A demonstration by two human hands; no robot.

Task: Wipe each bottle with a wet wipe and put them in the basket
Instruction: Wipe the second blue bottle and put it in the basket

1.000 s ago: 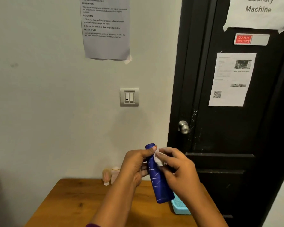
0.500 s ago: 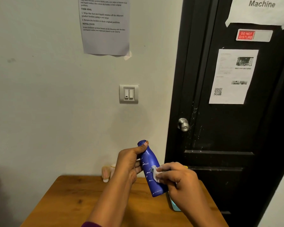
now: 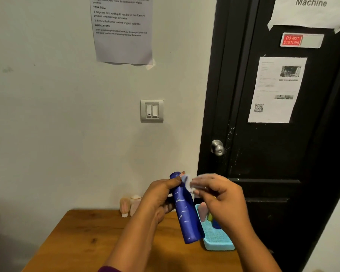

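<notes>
Nearest, a wooden surface (image 3: 77, 242), brown, with dark knots in the grain on its left half. At the bottom edge, a scrap of purple sleeve (image 3: 108, 269). Toward the right end of the surface, a light blue basket (image 3: 220, 246), with a pinkish bottle (image 3: 202, 212) and other yellow-green and blue items inside, partly hidden. At the far edge against the wall, two pale bottles (image 3: 130, 206) standing side by side, well apart from the basket.

Behind, a plain pale wall with a double light switch (image 3: 152, 111) and, higher up, a printed sheet (image 3: 123, 30) taped at one corner. To the right, a black door (image 3: 263, 154) with a silver knob (image 3: 217, 147), a red "DO NOT DISTURB" sign (image 3: 300, 40), a sheet with a QR code (image 3: 276, 89) and a larger paper reading "Machine" (image 3: 310, 8) at the top.

Held in the air over the surface, just left of the basket: a blue bottle (image 3: 185, 216), tilted, cap end up, base end low.

Left hand (image 3: 159, 195): closed round the upper part of the blue bottle, fingers wrapped behind, thumb up by the neck.

Right hand (image 3: 222, 197): fingers bent, pinching a white wet wipe (image 3: 187, 183) pressed against the neck just under the cap; blurred, finer finger detail impossible to tell.
</notes>
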